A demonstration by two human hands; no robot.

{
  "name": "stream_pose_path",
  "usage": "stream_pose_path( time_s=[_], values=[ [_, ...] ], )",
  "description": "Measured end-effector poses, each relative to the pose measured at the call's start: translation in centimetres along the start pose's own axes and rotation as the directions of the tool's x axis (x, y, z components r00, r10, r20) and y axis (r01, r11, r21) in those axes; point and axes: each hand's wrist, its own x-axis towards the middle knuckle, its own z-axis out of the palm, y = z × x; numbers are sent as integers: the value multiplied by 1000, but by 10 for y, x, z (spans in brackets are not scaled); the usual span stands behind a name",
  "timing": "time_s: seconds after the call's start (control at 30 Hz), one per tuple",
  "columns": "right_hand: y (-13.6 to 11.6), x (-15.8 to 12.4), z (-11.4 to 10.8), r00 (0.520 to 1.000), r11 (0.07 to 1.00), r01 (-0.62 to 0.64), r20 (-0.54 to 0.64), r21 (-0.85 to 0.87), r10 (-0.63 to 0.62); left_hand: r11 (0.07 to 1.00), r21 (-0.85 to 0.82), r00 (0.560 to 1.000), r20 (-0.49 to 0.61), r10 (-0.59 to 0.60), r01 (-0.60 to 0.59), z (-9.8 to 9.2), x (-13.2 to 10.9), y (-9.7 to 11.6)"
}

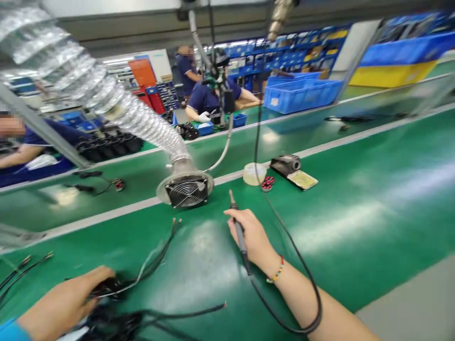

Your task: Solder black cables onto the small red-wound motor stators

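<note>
My right hand (250, 234) is closed around a soldering iron (239, 232), its tip pointing up and away from me over the green bench mat (199, 255). The iron's black cord loops down past my forearm. At the lower left, the fingers of my left hand (76, 296) curl over a bundle of black cables (113, 286). Stripped cable ends stick out of this bundle towards the fan. More black cables (117, 324) lie just below that hand, partly cut off by the frame edge.
A fume duct (117, 111) ends in a fan (188, 192) on the bench. Right of it are a roll of clear tape (254, 174), a small red-black coil part (268, 183) and a soldering iron stand (286, 166) with a yellow sponge (302, 179). Co-workers sit beyond, near blue bins (300, 94).
</note>
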Motion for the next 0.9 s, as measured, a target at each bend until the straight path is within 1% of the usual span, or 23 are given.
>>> stream_pose_path(
  time_s=[0.03, 0.1, 0.13, 0.2, 0.23, 0.3, 0.37, 0.43, 0.5, 0.57, 0.6, 0.63, 0.67, 0.73, 0.77, 0.8, 0.87, 0.9],
  values=[
    [0, 0, 0, 1000, 1000, 0, -1, 8, 0, 999, 35, 992, 123, -24, 19, -3, -15, 7],
    [0, -1, -1, 1000, 1000, 24, -10, -19, -25, 995, 84, 968, 237, -77, 59, -13, -34, 21],
    [-1, -1, -2, 999, 998, 42, -15, -38, -43, 992, 100, 964, 244, -101, 78, -19, -39, 28],
    [-4, -2, -2, 996, 994, 83, -24, -72, -85, 989, 111, 973, 198, -115, 94, -27, -41, 46],
    [-6, -3, -3, 994, 991, 99, -29, -88, -102, 990, 109, 981, 165, -104, 87, -29, -39, 58],
    [-7, -4, -3, 990, 985, 128, -43, -120, -134, 995, 98, 989, 146, -26, 12, -26, -26, 87],
    [-6, -4, -3, 987, 979, 140, -55, -151, -150, 991, 104, 984, 165, 61, -78, -19, -7, 119],
    [-3, -3, -3, 988, 974, 131, -60, -183, -144, 983, 129, 975, 198, 105, -132, -9, 14, 148],
    [1, -3, -3, 991, 970, 106, -58, -217, -122, 974, 155, 965, 229, 127, -165, 0, 33, 170],
    [5, -3, -4, 994, 966, 83, -55, -246, -99, 963, 171, 954, 251, 164, -210, 7, 44, 186],
    [7, -3, -4, 994, 963, 73, -55, -258, -90, 954, 165, 941, 276, 197, -248, 10, 45, 192],
    [7, -3, -5, 995, 961, 66, -56, -270, -84, 943, 146, 917, 317, 242, -300, 11, 45, 198],
    [7, -3, -5, 995, 958, 59, -59, -282, -79, 928, 120, 883, 368, 290, -354, 13, 42, 203],
    [4, -3, -6, 995, 950, 51, -66, -307, -75, 890, 65, 800, 472, 371, -451, 17, 34, 211],
    [3, -2, -7, 995, 946, 51, -66, -321, -76, 876, 52, 772, 500, 393, -480, 19, 30, 214],
    [1, -2, -7, 995, 941, 56, -60, -333, -80, 868, 44, 758, 511, 407, -495, 22, 26, 216],
    [-1, -2, -6, 996, 931, 64, -40, -360, -84, 869, 2, 753, 502, 426, -494, 27, 23, 217],
    [-2, -2, -6, 996, 925, 67, -29, -374, -84, 870, -46, 749, 488, 448, -490, 29, 24, 217]
  ],
)
